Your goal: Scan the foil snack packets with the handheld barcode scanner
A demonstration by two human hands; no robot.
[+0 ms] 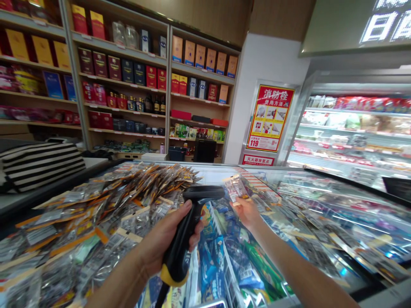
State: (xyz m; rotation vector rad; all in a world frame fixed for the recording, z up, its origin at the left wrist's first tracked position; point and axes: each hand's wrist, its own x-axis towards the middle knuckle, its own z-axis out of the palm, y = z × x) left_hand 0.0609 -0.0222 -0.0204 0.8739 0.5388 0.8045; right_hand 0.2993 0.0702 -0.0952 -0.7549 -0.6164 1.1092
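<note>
My left hand [175, 233] is wrapped round the handle of a black barcode scanner [181, 239] with a yellow collar at its base and a cable below. The scanner's head points right, towards my other hand. My right hand [247, 211] pinches a small clear plastic packet [235, 187] with a printed label, held up over the freezer. On the left, a large heap of similar packets [86, 218] with orange and tan edges covers the glass. More packets [324, 239] lie spread on the right-hand glass. The contents of the held packet are too blurred to name.
Below my hands the chest freezer [224, 265] shows blue and green bags in wire compartments. A striped bag [41, 164] sits at the left. Shelves of boxes [128, 70] stand behind, with a red wall poster [270, 117] and a lit refrigerated display [356, 128] on the right.
</note>
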